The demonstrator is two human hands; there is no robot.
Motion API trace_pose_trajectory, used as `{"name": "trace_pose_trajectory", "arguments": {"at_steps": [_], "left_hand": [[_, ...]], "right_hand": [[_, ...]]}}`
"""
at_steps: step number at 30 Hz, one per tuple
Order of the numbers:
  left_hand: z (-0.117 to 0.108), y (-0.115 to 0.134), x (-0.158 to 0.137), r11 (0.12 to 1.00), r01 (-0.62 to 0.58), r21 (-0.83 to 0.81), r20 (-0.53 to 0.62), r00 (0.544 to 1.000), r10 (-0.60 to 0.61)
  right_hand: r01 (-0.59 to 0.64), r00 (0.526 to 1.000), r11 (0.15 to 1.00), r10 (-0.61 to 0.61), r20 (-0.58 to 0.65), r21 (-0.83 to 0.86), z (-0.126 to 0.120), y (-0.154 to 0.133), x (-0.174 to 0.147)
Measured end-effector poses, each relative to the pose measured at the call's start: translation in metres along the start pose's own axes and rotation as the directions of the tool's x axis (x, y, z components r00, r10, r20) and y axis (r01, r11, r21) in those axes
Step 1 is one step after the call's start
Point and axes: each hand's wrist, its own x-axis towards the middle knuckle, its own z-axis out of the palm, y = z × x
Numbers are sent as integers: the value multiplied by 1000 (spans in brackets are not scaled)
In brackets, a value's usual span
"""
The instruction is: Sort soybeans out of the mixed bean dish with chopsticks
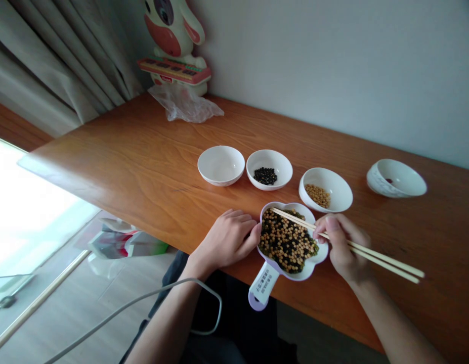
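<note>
My right hand is closed around a pair of wooden chopsticks. Their tips reach over the far left part of a flower-shaped white and purple dish with a short labelled handle. Mixed yellow and black beans, with some green ones at the edges, fill it. My left hand lies palm down at the table edge, its thumb against the dish's left rim. Beyond the dish stand a white bowl with black beans and another with yellow beans. Whether the tips pinch a bean cannot be made out.
Another white bowl stands at the row's left end. A bowl with something small and dark red is far right. A cow-shaped toy keyboard and clear plastic bag sit at the back. A grey cable crosses my left forearm.
</note>
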Motion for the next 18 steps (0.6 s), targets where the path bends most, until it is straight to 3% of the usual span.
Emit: {"name": "trace_pose_trajectory", "arguments": {"at_steps": [9, 18], "left_hand": [[0, 1, 0, 1000, 13, -1, 6, 1000, -13], [1, 0, -1, 1000, 25, -7, 22, 999, -24]], "right_hand": [[16, 998, 993, -8, 67, -119, -2, -5, 2], [-26, 1000, 996, 27, 7, -90, -5, -13, 8]]}}
